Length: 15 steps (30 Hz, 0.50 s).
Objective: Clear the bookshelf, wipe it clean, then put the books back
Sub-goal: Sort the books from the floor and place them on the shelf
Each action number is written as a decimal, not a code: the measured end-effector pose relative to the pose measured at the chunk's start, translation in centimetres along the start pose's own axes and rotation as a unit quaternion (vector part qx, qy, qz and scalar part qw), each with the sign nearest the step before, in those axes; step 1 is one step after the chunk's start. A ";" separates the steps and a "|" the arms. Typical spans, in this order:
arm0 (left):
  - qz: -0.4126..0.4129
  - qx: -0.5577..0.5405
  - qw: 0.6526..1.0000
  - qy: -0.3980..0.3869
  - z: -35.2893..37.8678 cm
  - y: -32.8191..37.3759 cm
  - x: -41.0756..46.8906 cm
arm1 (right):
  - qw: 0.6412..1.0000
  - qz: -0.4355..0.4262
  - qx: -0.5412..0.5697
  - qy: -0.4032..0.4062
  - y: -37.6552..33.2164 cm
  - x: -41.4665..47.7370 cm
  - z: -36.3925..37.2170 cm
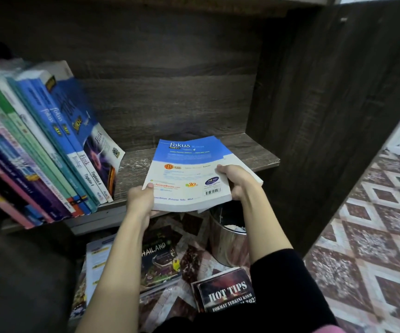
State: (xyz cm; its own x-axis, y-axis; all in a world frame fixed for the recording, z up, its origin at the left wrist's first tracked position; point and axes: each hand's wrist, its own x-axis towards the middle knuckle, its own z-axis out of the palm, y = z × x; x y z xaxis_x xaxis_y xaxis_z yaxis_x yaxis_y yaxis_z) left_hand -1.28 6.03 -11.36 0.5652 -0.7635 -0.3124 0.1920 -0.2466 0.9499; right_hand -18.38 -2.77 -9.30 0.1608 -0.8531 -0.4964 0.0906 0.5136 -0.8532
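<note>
both hands are clamped on the fokus book [189, 174] — the left hand [140, 200] pinching its near left corner, the right hand [236, 180] wrapped over its right edge. the book hangs flat, half over the shelf's [254, 152] front edge near the right end. it is a soft paperback held only at its margins, so it may sag and slip toward the metal bin [228, 241] and the floor books [160, 260] below. the leaning row [69, 140] at the shelf's left looks unpropped — a nudge could topple it.

Bare shelf [136, 164] beside leaning books [57, 145]
</note>
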 end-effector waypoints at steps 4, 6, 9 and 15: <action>-0.010 -0.019 1.000 -0.003 -0.4 -0.3 -0.1 | 0.998 -0.055 0.001 0.008 -0.3 -0.8 0.7; -0.023 -0.034 0.999 -0.013 -0.5 -0.3 -0.2 | 0.995 -0.094 0.020 -0.005 -0.8 -1.5 0.7; -0.040 -0.053 0.997 -0.048 -1.1 -0.3 0.1 | 0.982 -0.179 0.046 -0.038 -1.7 -3.1 1.0; 0.080 -0.030 0.996 -0.012 -2.1 1.0 -0.6 | 0.924 -0.353 0.101 -0.111 -2.9 -7.1 3.3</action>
State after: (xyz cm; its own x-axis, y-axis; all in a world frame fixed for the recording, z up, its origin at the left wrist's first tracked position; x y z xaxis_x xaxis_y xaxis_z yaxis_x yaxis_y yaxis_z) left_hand 0.28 7.49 -10.27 0.5734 -0.8041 -0.1569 0.1496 -0.0855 0.9850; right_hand -16.52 2.08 -2.80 0.1863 -0.9538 0.2358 0.4276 -0.1374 -0.8935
